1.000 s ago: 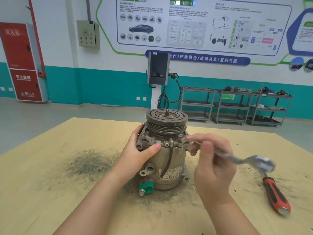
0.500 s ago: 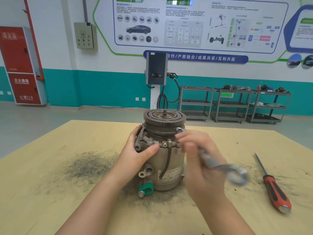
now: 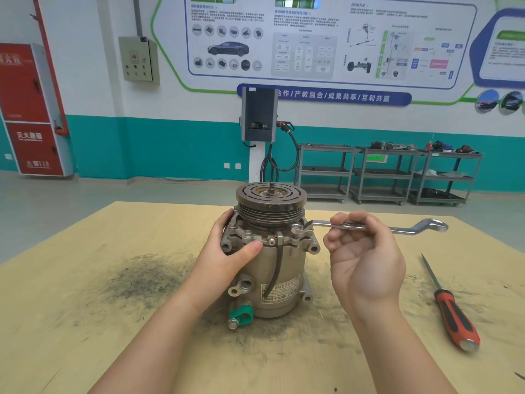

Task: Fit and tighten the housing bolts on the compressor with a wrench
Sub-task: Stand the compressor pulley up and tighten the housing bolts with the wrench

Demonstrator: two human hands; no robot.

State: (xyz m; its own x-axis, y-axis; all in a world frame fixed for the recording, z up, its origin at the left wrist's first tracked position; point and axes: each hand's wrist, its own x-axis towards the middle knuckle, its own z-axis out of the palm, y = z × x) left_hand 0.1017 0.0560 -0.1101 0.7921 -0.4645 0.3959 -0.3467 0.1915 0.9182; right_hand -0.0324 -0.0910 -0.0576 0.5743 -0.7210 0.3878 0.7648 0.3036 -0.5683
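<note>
Left hand grips the compressor, right hand pinches the wrench; screwdriver lies right.

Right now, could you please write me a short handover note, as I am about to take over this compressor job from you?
Left hand: grips the compressor at its upper left flange, steadying it upright on the table.
Right hand: holds the shank of the wrench, which lies roughly level and points right.
Wrench ring end sits over a housing bolt on the right front, under the pulley.
Done: other bolt heads show along the front flange; their tightness cannot be judged.
Left: turn this bolt, then check the others.
A red-handled screwdriver lies on the table to the right.
</note>
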